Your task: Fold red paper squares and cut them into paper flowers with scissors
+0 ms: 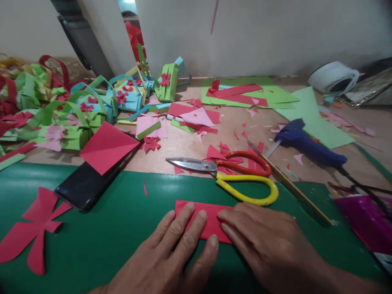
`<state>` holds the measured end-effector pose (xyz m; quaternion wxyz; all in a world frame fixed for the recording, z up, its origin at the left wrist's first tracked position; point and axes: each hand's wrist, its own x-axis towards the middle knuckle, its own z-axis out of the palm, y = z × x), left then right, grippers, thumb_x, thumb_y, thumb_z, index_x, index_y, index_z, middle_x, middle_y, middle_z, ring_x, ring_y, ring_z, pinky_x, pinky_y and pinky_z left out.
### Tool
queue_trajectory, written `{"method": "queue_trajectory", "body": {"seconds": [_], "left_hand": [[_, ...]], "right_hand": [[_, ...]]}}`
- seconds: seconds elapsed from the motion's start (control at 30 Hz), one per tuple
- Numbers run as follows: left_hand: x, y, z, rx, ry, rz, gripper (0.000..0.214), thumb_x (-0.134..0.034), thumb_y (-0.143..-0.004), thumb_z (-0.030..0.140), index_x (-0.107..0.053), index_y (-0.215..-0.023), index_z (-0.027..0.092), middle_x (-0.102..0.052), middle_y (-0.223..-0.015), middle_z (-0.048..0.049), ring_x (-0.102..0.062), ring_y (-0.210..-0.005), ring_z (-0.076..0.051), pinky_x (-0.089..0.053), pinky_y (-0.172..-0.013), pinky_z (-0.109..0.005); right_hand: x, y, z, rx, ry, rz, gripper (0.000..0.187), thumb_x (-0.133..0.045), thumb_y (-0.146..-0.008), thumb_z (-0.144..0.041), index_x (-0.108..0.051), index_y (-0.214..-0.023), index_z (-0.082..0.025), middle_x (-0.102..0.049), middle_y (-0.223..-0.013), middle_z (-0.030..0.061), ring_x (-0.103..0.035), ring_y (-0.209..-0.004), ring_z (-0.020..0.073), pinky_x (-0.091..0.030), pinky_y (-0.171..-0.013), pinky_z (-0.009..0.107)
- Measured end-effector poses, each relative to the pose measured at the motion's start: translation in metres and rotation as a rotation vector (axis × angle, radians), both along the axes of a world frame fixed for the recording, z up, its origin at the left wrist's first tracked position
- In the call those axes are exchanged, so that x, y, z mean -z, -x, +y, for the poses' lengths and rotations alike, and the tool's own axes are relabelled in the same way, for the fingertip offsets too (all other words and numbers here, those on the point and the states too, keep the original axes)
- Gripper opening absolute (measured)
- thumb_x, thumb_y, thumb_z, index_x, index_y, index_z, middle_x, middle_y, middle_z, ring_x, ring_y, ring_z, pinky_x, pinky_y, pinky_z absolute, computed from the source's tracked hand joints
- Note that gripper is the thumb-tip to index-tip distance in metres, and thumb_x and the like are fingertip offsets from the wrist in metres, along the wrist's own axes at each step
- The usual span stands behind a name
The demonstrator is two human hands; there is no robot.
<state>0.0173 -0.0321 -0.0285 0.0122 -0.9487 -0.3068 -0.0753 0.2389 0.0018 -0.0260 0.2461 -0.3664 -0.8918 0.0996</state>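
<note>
A folded strip of red paper [206, 212] lies on the green cutting mat [122, 220] in front of me. My left hand [174, 253] rests flat on it with fingers stretched out, fingertips on the paper's left and lower part. My right hand [260, 241] lies flat too, its fingers pressing the paper's right end. Just beyond the paper lie scissors [232, 175] with one red and one yellow handle, blades pointing left.
A black phone [82, 188] under a red folded square [107, 147] sits at left, a red paper pinwheel cutout [33, 228] nearer. A blue glue gun [306, 143] and a ruler [290, 188] lie at right. Paper baskets [73, 114] and scraps crowd the back left.
</note>
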Motion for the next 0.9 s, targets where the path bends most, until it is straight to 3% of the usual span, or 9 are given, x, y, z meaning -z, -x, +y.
{"method": "queue_trajectory", "body": {"seconds": [0.37, 0.57, 0.67, 0.9], "left_hand": [[0.001, 0.002, -0.003, 0.017, -0.07, 0.002, 0.04, -0.042, -0.09, 0.021, -0.048, -0.13, 0.021, -0.05, -0.137, -0.0123, -0.041, -0.128, -0.034, -0.044, -0.098, -0.044], [0.012, -0.002, -0.007, -0.088, -0.102, -0.114, 0.031, -0.048, -0.09, 0.034, -0.055, -0.12, 0.029, -0.054, -0.133, -0.0036, -0.036, -0.131, -0.029, -0.021, -0.11, -0.046], [0.015, -0.004, -0.005, -0.092, -0.098, -0.14, 0.03, -0.047, -0.09, 0.037, -0.056, -0.118, 0.031, -0.056, -0.13, -0.0013, -0.036, -0.13, -0.027, -0.012, -0.112, -0.046], [0.01, -0.007, 0.0, -0.091, -0.103, -0.152, 0.03, -0.044, -0.091, 0.032, -0.056, -0.119, 0.031, -0.061, -0.122, -0.0002, -0.042, -0.124, -0.026, -0.015, -0.111, -0.044]], "right_hand": [[-0.003, -0.005, -0.004, 0.059, 0.023, -0.031, 0.018, -0.049, -0.091, -0.013, -0.065, -0.084, -0.014, -0.067, -0.065, 0.0045, -0.061, -0.055, 0.0185, -0.044, -0.052, 0.029], [-0.004, -0.012, -0.011, 0.019, -0.167, -0.147, 0.026, -0.041, -0.091, -0.009, -0.066, -0.088, -0.011, -0.059, -0.056, 0.0022, -0.051, -0.046, 0.0162, -0.035, -0.044, 0.028], [-0.008, -0.011, -0.014, 0.022, -0.206, -0.259, 0.035, -0.032, -0.092, -0.007, -0.067, -0.09, -0.011, -0.061, -0.057, 0.0032, -0.053, -0.047, 0.0167, -0.036, -0.044, 0.028], [-0.014, -0.008, -0.016, 0.058, -0.248, -0.314, 0.038, -0.03, -0.094, -0.011, -0.068, -0.088, -0.012, -0.064, -0.06, 0.0042, -0.056, -0.05, 0.0186, -0.038, -0.045, 0.03]]}}
